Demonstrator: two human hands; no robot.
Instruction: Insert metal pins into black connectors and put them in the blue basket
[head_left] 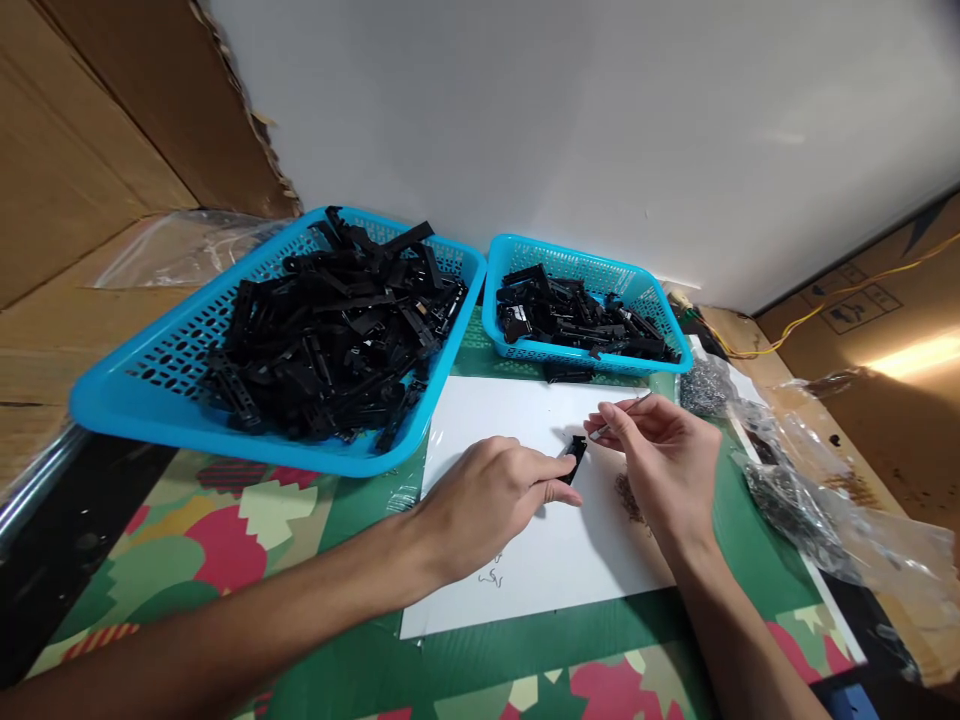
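My left hand (491, 497) is closed over a small black plastic part (575, 457), pinching it above the white sheet (525, 560). My right hand (660, 455) is just to its right, fingers pinched on a thin metal tool (626, 412) that points up and right. A small heap of tiny dark metal pieces (628, 497) lies on the sheet under my right hand. A few loose bits (491, 576) lie near the sheet's front.
A large blue basket (150, 400) heaped with black plastic parts stands at the left, a smaller blue basket (570, 262) with similar parts behind the sheet. Clear plastic bags (810, 490) of metal pieces lie at the right. Cardboard boxes flank both sides; a white wall is behind.
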